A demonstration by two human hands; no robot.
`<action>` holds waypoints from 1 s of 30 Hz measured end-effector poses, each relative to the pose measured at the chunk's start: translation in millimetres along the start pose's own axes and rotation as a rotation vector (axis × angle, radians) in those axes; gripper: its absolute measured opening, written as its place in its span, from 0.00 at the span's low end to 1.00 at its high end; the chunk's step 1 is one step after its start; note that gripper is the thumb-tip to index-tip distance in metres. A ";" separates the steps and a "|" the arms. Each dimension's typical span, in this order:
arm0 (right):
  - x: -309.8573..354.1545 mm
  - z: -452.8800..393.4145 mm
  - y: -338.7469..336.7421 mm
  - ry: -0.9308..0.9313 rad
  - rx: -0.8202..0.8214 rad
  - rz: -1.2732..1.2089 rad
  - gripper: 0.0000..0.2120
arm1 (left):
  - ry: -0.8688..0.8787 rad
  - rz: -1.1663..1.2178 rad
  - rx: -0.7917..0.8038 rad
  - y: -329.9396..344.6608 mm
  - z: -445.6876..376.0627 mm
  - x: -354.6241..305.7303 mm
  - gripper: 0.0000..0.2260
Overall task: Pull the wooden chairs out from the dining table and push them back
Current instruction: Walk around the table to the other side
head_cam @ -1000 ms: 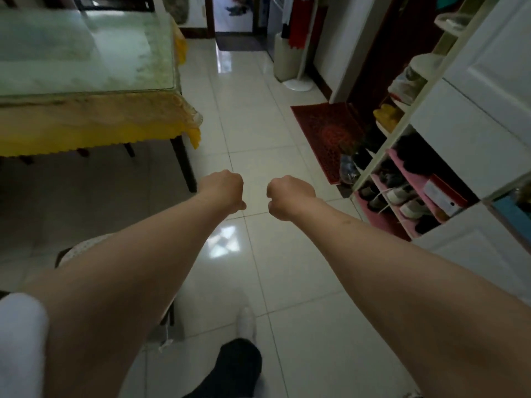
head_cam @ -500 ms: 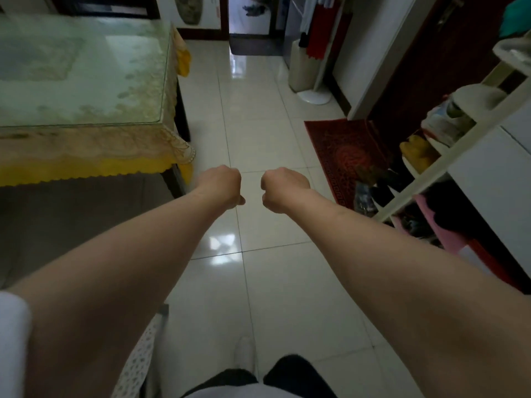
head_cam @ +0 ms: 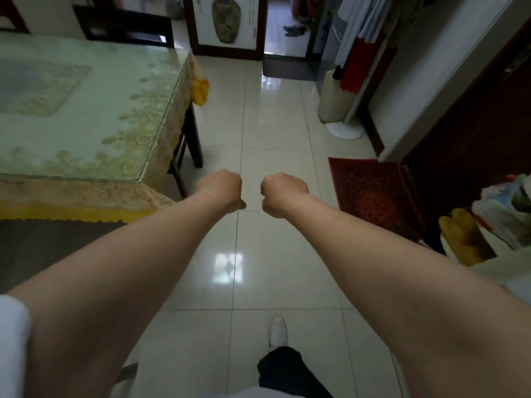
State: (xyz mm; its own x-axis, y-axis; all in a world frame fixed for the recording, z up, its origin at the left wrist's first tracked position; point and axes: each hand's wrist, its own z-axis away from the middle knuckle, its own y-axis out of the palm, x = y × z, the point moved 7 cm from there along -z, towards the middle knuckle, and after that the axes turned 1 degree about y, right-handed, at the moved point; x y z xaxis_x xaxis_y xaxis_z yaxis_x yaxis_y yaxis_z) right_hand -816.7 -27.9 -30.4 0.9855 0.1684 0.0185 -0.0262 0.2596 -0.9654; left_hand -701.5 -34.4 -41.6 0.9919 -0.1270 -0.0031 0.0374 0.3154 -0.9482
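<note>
We locate the dining table [head_cam: 86, 116] at upper left, glass-topped over a yellow lace cloth, one dark leg [head_cam: 195, 136] visible at its near right corner. A dark wooden chair [head_cam: 126, 27] stands at the table's far side, partly visible. Our left hand [head_cam: 222, 189] and right hand [head_cam: 280, 193] extend forward over the tiled floor [head_cam: 273, 145], side by side but apart, each curled into a fist and holding nothing, neither touching the table. A white shoe [head_cam: 278, 330] stands below. A red mat [head_cam: 370, 188] lies to the right.
</note>
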 end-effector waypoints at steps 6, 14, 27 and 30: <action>-53.4 -114.8 -61.3 -0.093 -0.017 0.068 0.09 | -0.107 0.058 -0.017 -64.2 -105.8 -10.1 0.16; -86.3 -257.4 -83.9 -0.190 0.026 0.089 0.07 | -0.188 0.082 0.012 -105.5 -239.2 4.1 0.15; -109.2 -521.4 -162.2 -0.206 0.014 0.070 0.08 | -0.215 0.109 -0.012 -190.1 -489.3 50.4 0.19; -118.4 -574.1 -180.2 -0.219 0.025 0.058 0.08 | -0.239 0.119 -0.003 -211.8 -541.1 56.9 0.19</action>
State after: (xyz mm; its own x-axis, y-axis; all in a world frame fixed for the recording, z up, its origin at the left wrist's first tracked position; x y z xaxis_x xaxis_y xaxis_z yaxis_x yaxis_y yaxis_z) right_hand -832.5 -640.5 -8.1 0.9223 0.3858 0.0222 -0.0885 0.2668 -0.9597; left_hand -718.7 -617.4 -12.8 0.9898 0.1368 -0.0400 -0.0814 0.3119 -0.9466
